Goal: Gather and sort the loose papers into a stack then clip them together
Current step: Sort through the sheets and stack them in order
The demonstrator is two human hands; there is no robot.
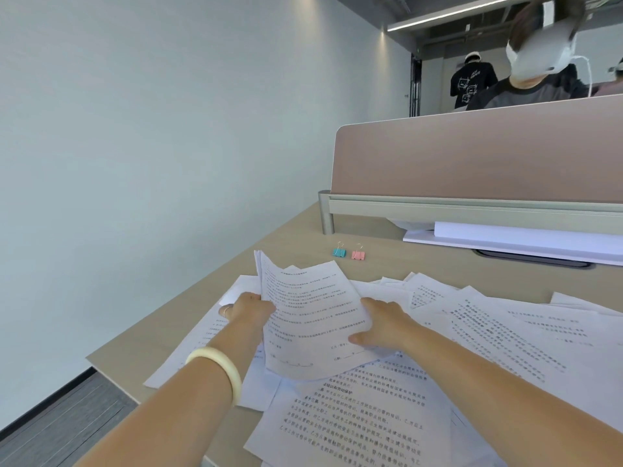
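At frame centre, left hand (247, 310) and right hand (382, 323) grip a tilted sheaf of papers (312, 318) above loose sheets (371, 416) on the counter (296, 241).

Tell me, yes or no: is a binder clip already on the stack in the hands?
No; the teal binder clip and pink binder clip both sit on the desk, apart from the held stack.

Single view: head-worn, wide-angle, tilted, looking forward and down across the tabletop (236, 284) from close above its near edge. Forearms entering from bottom of frame; wall at left, desk divider (472, 156) at far right.
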